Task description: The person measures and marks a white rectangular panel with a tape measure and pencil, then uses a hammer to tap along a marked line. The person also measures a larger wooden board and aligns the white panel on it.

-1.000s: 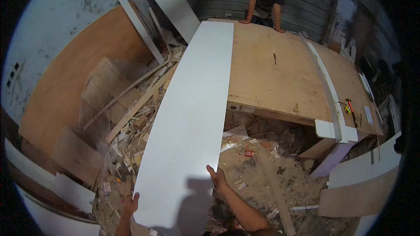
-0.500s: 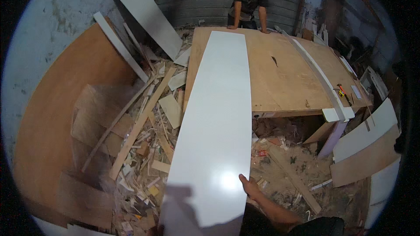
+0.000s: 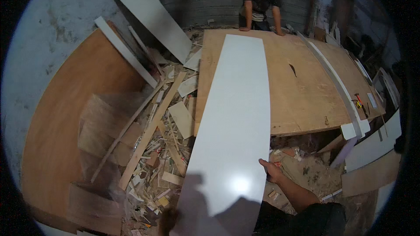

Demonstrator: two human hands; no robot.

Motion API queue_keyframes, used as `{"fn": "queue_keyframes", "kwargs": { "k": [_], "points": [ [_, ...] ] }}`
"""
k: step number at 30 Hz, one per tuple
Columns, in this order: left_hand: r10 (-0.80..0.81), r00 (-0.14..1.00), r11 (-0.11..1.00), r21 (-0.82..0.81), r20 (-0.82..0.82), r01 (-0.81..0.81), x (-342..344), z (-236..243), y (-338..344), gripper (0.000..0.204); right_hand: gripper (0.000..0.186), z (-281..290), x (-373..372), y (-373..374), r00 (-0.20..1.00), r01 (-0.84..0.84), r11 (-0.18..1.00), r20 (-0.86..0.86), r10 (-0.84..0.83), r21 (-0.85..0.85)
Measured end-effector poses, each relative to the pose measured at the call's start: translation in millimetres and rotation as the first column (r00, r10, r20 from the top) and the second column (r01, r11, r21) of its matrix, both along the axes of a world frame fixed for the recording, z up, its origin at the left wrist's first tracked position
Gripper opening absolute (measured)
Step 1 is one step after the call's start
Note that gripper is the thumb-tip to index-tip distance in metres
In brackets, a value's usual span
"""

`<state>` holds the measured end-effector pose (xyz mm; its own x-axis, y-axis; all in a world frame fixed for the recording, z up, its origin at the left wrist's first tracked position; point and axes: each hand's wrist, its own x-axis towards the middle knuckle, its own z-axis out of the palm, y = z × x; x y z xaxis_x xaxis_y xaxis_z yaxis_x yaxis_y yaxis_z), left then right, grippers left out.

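A long white panel (image 3: pixel 232 118) stretches away from me, its far part over the wooden worktable (image 3: pixel 297 91) and its near part off the front edge. My right hand (image 3: pixel 272 171) grips the panel's right edge, thumb on the top face and the other fingers mostly out of sight. Low in the picture and in shadow, my left hand (image 3: pixel 169 221) is closed at the panel's left edge; its fingers are hard to make out. Shadows fall across the near part of the white surface.
Across the table a person (image 3: pixel 261 4) leans with both hands on its far edge. A long straight strip (image 3: pixel 326 72) and a tape measure (image 3: pixel 358 104) lie on the right side. Wood offcuts (image 3: pixel 181 118) litter the floor at left; a brown sheet (image 3: pixel 61 118) leans on the wall.
The whole scene, table and person included, has shifted right and slightly down in the picture. My right hand has moved up along the panel's edge; more of my left hand shows.
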<state>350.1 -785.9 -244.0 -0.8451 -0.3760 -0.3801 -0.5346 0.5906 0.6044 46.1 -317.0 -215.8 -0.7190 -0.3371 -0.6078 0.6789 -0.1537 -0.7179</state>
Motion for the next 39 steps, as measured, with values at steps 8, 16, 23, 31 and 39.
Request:
{"fn": "queue_keyframes", "kwargs": {
  "k": [8, 16, 23, 31, 39],
  "points": [
    [0.093, 0.995, 0.993, 0.08, -0.044, -0.089, -298.0, 48.2, 66.7, 0.068, 0.067, 6.3, -64.5, -33.0, 0.911, 0.403, 0.808, -0.103, -0.399, 0.429],
    [-0.028, 0.932, 0.911, -0.393, -0.362, -0.126, -254.5, 214.6, 56.5, 0.043, 0.075, 82.9, -2.8, -72.1, 0.872, 0.466, 0.847, 0.027, -0.488, 0.256],
    [0.123, 0.95, 0.896, -0.379, -0.288, -0.231, -222.1, 333.7, 19.3, 0.063, 0.075, 111.3, 9.7, -140.0, 0.892, 0.452, 0.83, -0.187, -0.412, 0.327],
    [-0.199, 0.837, 0.878, -0.472, -0.51, -0.078, -247.7, 375.6, -137.6, 0.049, 0.07, 207.4, -57.6, -132.3, 0.704, 0.39, 0.561, -0.155, -0.693, -0.73],
    [-0.592, 0.761, 0.749, -0.528, -0.265, 0.399, -341.2, 278.7, -208.8, 0.058, 0.072, 97.7, 61.2, -154.5, 0.547, 0.75, 0.341, 0.243, -0.801, -0.567]
  ]
}}
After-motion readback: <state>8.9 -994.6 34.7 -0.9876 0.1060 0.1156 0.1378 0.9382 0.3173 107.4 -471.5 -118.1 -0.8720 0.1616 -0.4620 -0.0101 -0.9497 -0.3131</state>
